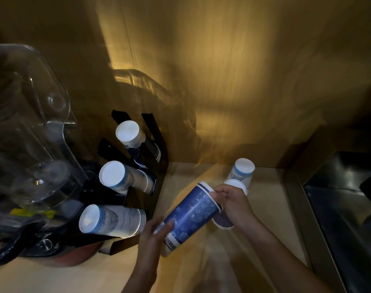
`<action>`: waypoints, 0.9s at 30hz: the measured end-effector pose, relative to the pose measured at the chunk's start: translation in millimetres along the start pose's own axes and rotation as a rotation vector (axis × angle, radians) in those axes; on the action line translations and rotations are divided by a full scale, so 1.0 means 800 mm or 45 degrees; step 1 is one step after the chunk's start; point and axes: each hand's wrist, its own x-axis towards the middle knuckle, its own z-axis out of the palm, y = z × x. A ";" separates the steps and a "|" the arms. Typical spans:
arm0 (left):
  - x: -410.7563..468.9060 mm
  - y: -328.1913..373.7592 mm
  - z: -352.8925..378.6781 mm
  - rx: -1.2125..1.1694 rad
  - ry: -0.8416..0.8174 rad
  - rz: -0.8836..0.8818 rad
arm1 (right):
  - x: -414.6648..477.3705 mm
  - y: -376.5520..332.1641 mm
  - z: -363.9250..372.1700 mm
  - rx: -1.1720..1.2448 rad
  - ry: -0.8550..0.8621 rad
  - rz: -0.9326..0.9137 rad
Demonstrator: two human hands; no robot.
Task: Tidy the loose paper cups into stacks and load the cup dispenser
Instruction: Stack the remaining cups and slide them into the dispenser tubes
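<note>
Both hands were closed on one tall blue paper cup (pixel 191 214), which lay tilted in the air over the pale counter (pixel 271 208): my left hand (pixel 152 235) wrapped its lower end, where a white band with a barcode showed, and my right hand (pixel 233 201) pinched the striped rim at its upper end.

From the left I saw a clear plastic jug (pixel 30 123), smooth and glossy, with rounded corners. Next to it stood the black cup dispenser (pixel 138 199), made of flat glossy panels that formed three slanted slots. Each slot held one nested stack of paper cups with the white round bases pointing toward me: the top stack (pixel 128 134), the middle stack (pixel 116 176) and the bottom stack (pixel 108 218). The middle and bottom stacks were white with pale blue line drawings; the top one looked darker lower down, though the light was too dim to be sure.

Under my right hand another blue cup (pixel 223 220) lay on the counter. Behind that hand two small white cups (pixel 241 172) with blue print rested on the counter near the wooden back wall (pixel 243 81). At far right ran a dark metal edge (pixel 339 208).
</note>
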 end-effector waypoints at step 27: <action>0.009 0.029 0.050 0.350 -0.143 0.765 | -0.028 -0.031 0.028 -0.904 -0.411 -0.681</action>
